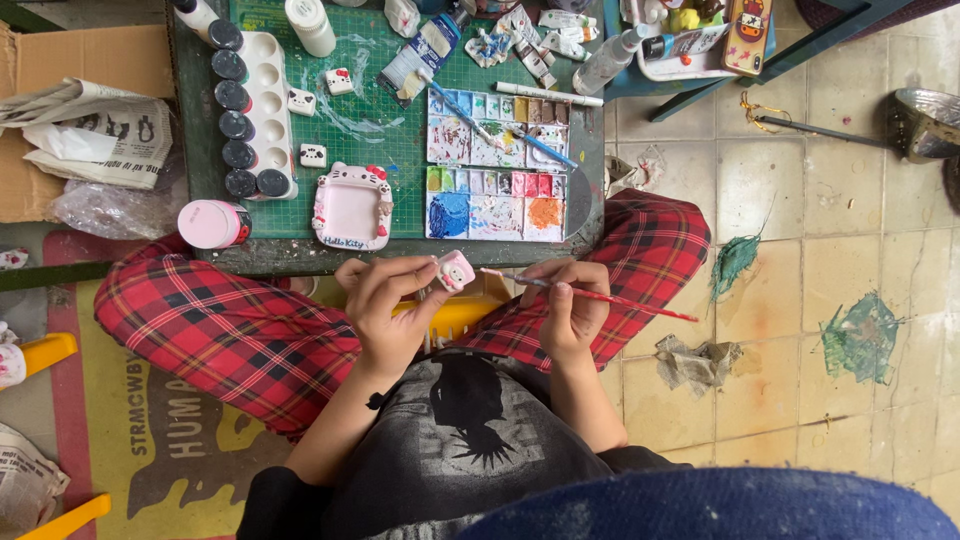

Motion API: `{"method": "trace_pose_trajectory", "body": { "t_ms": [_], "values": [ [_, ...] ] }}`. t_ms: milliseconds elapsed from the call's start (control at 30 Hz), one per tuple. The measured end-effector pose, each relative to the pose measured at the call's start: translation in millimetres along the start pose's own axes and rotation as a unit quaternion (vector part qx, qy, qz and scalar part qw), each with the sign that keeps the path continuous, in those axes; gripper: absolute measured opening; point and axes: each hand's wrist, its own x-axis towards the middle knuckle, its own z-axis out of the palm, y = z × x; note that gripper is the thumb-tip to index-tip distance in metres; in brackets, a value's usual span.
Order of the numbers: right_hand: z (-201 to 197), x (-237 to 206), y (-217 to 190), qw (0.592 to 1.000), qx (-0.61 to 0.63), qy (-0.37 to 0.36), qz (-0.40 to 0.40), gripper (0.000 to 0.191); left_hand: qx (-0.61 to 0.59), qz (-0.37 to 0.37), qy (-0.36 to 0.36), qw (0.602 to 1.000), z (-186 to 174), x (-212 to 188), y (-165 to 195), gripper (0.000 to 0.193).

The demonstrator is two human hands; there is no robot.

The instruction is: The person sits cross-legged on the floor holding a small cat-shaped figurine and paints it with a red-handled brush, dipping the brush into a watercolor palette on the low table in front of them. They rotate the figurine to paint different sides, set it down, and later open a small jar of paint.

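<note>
Seated cross-legged on floor, low table [300, 255] ahead. Left hand [385, 305] curled closed around small pink-and-white figurine [455, 270], pinched between thumb and fingertips, held above lap just below table edge. Right hand [568, 310] closed in pencil-style grip on thin red-handled brush [600, 296]; bristle end pointing left, close to figurine, contact not resolvable at this size.

Step in hand, by judgement: painting fine detail on figurine, brush at or just short of surface.

On table: green cutting mat [380, 140]; paint palette [495, 165] with many filled wells, blue and orange pools in lower row, two blue-handled brushes lying across it; pink cat-shaped frame [352, 208] left of palette, well apart from both hands; white mixing tray [262, 100] with row of dark-capped paint bottles [232, 110] along its left edge; pink-lidded jar [212, 224] lying near front corner. Two more small white figures on mat above frame.

Next move, judged: steady left grip with painted faces kept off fingertips; light short strokes from right hand; reload from palette calls for forward reach past cat-shaped frame. Risk: smearing wet paint with thumb.
</note>
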Motion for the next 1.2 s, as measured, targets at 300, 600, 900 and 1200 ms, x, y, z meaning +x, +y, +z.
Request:
{"method": "trace_pose_trajectory", "body": {
  "t_ms": [300, 600, 900, 1200],
  "values": [
    [0.9, 9.4, -6.4, 0.998, 0.038, 0.015, 0.052, 0.014, 0.019, 0.080, -0.055, 0.995, -14.7, 18.0, 2.6, 0.025],
    [9.1, 9.4, -9.0, 0.998, 0.038, 0.015, 0.056, 0.014, 0.016, 0.097, -0.054, 0.994, -16.8, 19.7, 9.4, 0.020],
    [7.8, 11.8, -12.8, 0.996, 0.060, 0.004, 0.063, 0.013, 0.103, 0.163, -0.028, 0.981, -19.7, 9.6, 5.0, 0.020],
    [7.4, 13.8, -17.9, 0.996, 0.037, 0.013, 0.076, 0.009, 0.205, 0.245, -0.020, 0.947, -17.5, 2.4, 1.2, 0.014]
  ]
}}
